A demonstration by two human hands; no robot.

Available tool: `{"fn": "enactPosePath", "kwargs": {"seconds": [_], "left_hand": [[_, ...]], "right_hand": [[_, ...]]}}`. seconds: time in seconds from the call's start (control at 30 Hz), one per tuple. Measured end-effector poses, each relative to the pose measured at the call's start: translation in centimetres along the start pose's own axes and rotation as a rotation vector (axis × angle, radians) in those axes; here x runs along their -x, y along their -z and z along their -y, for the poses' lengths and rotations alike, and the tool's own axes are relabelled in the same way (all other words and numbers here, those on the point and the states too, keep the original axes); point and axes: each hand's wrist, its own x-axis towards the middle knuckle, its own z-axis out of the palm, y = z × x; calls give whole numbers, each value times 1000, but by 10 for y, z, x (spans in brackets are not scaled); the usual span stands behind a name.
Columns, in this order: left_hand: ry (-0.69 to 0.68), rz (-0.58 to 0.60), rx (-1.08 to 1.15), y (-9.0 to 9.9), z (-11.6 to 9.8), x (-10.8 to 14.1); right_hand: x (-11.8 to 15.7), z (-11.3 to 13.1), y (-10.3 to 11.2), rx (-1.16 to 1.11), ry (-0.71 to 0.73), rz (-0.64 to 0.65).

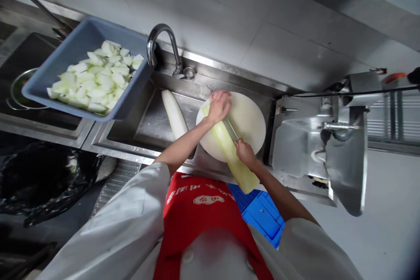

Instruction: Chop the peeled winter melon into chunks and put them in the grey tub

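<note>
On a round white cutting board (252,116) lies a long pale green gourd (231,153), its near end jutting past the board's front edge. My left hand (219,106) rests on the gourd's far end with its fingers spread. My right hand (245,152) is closed round the handle of a knife (232,129), whose blade lies along the gourd's right side. A second peeled white gourd (173,111) leans in the sink, left of the board, partly behind my left forearm.
A blue-grey tub (131,100) of cut pale pieces stands at the left, beside a curved faucet (164,28). A metal slicing machine (348,148) is at the right. A black bag (42,183) hangs lower left; a blue crate (264,216) sits below the counter.
</note>
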Motion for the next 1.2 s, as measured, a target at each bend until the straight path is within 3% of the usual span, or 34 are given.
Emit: {"fn": "enactPosePath", "kwargs": {"seconds": [0.07,0.13,0.23,0.4,0.47,0.53,0.6,0.67,0.77,0.83,0.97,1.2], "left_hand": [[-111,253,-29,-10,-5,-17],[-135,482,-72,-23,-4,-21],[-100,619,-116,-40,3,-14],[-129,556,-29,-43,9,-7],[-79,416,-10,-33,15,-3],[132,175,-41,-17,28,6],[406,44,-90,2,46,18],[567,139,-110,18,64,24],[624,401,-91,31,79,19],[659,471,-86,33,80,9],[712,475,-84,27,74,-1],[861,400,17,19,68,3]], "right_hand": [[-5,2,6,-6,14,20],[-9,5,9,-12,20,42],[-12,9,4,-22,-6,54],[-12,12,-7,-46,-40,54],[-12,11,-7,-51,-37,66],[-12,10,-6,-48,-29,75],[-13,10,-6,-37,-33,78],[-14,10,-5,-28,-38,87],[-14,10,-2,-33,-41,129],[-13,10,1,-48,-20,159],[-9,9,6,-30,14,195],[-10,8,6,-67,4,155]]}}
